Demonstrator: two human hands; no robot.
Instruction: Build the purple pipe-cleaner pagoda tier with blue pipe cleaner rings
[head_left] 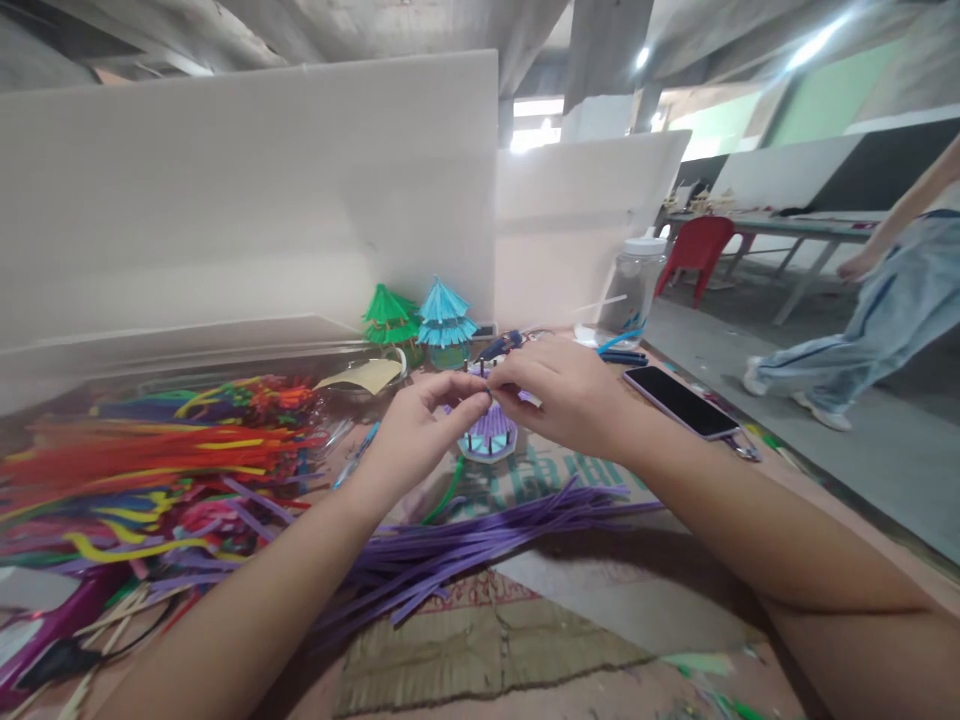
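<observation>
My left hand (442, 408) and my right hand (559, 385) meet at the middle of the table, fingertips pinched close together. Whatever lies between them is small and dark, too small to make out. Right below and behind the fingers stands a purple and white round model (489, 440) with short dark posts around its rim, partly covered by my hands. A bundle of purple strips (480, 540) lies across the table nearer to me. Behind my hands stand a green tiered-roof model (386, 320) and a light blue one (444, 318).
Orange, yellow and blue strips (150, 455) heap at the left. A phone (681, 402) lies right of my right arm, with a clear plastic jar (636, 285) behind it. White boards (255, 200) rise at the back. A person (892, 290) walks on the right, near a red chair (696, 255).
</observation>
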